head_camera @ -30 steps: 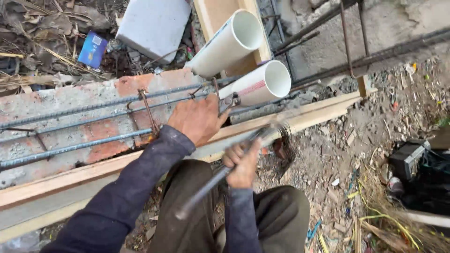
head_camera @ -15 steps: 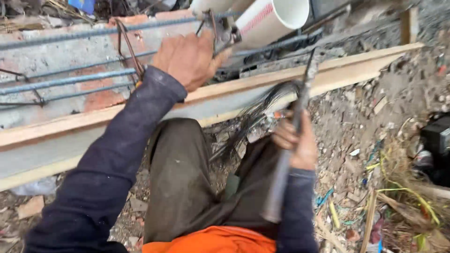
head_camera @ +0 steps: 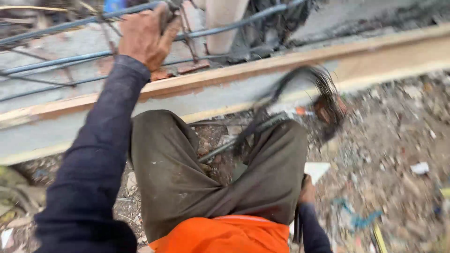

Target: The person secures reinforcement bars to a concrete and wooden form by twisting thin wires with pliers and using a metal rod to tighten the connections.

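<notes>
My left hand [head_camera: 145, 35] reaches up and forward, fingers closed round a steel reinforcing bar [head_camera: 243, 21] where a thin wire stirrup [head_camera: 187, 37] crosses it. My right hand [head_camera: 307, 189] hangs low beside my right thigh, mostly hidden behind the trouser leg, and it grips a dark metal rod tool [head_camera: 296, 220] that points downward. A blurred coil of dark tie wire [head_camera: 323, 91] lies on the ground just past my right knee. Between my hands are my knees in brown trousers [head_camera: 211, 173].
A long wooden plank [head_camera: 375, 51] runs across in front of my knees, edging a brick and concrete strip [head_camera: 56, 47] under several bars. A pale pipe [head_camera: 225, 21] stands behind the bars. Rubble and litter [head_camera: 398, 154] cover the ground on the right.
My right hand has dropped from chest height to beside my right thigh, bringing the rod tool down with it. The view has tilted downward. My left hand has stayed on the bars.
</notes>
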